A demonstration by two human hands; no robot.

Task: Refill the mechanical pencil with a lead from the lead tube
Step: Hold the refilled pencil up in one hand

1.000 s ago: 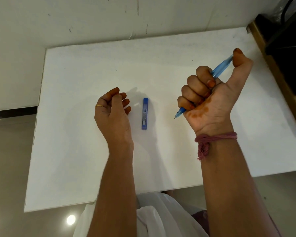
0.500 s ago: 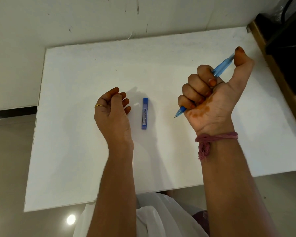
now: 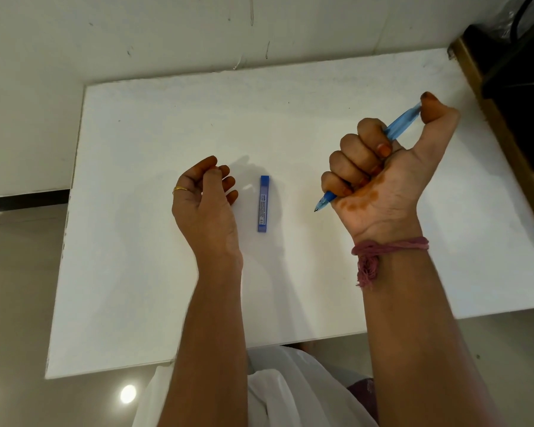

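Our left hand (image 3: 205, 195) rests on the surface (image 3: 136, 272) with fingers loosely curled, holding nothing, just left of the lead tube (image 3: 264, 204). That tube lies flat, its long axis running away from us, nearer this hand than the other. Right of the tube, our right hand (image 3: 379, 177) fists the mechanical pencil (image 3: 403, 126), thumb on its far end, tip pointing toward the tube.

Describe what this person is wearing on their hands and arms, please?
Both forearms are bare, with no sleeves in view. The left hand has a thin gold ring on one of its fingers. The right hand has a pink thread band tied round the wrist, its frayed tassel hanging down, and orange-brown stain marks on the palm and fingertips. The left fingertips look stained too.
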